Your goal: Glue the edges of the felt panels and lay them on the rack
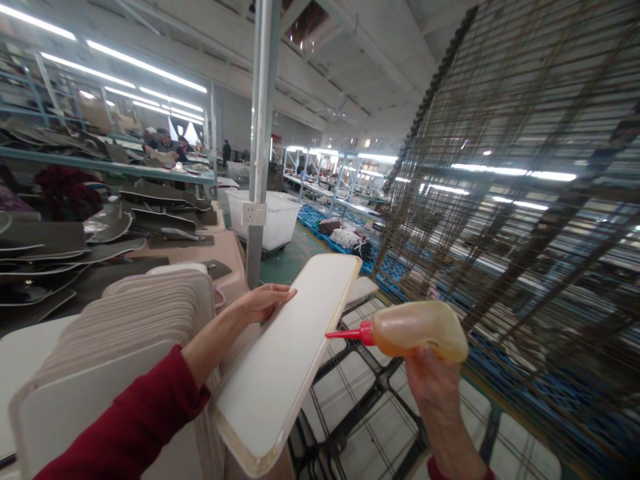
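White bin [280, 217] behind a grey metal post [261, 133].

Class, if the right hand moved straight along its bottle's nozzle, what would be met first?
The nozzle on the bottle in the right hand would likely meet the white panel at its edge first; tip contact is unclear.

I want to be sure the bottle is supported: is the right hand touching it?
Touching. The head view shows it: the right hand is under the bottle, with a digit pressed against its lower side and no gap visible there.
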Demonstrator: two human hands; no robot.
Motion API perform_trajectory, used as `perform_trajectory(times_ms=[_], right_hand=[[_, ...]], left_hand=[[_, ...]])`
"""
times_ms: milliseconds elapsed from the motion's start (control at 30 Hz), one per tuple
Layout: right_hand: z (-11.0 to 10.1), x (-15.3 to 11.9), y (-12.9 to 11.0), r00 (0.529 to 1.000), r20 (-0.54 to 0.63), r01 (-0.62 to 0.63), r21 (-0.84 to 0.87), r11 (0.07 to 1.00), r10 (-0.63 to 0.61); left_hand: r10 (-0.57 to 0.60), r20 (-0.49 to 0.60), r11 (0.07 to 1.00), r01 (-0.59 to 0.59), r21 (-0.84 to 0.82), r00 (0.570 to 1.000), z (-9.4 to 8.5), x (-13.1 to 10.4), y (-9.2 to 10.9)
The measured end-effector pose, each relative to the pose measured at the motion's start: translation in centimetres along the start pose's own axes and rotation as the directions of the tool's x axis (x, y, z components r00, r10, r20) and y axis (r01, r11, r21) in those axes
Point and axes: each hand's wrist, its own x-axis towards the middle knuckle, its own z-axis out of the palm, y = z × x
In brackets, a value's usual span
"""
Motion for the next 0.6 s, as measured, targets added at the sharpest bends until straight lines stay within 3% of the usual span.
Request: perform_trajectory(times_ms=[333, 600], right_hand=[[0.6, -0.7, -0.6, 0.999, -0.029, -0.041, 0.124, 0.991, 0.045], [-0.6, -1.4, -0.1, 0.999, -0.015, -0.029, 0.040, 0.999, 0.030]], left_hand=[[-0.004, 0.010, 0.999, 0.004, 0.042, 1.000, -0.3, 0.8, 0.1], [-0.001, -0.015, 0.997, 0.002, 0.071, 1.000, -0.9, 1.7, -0.3]])
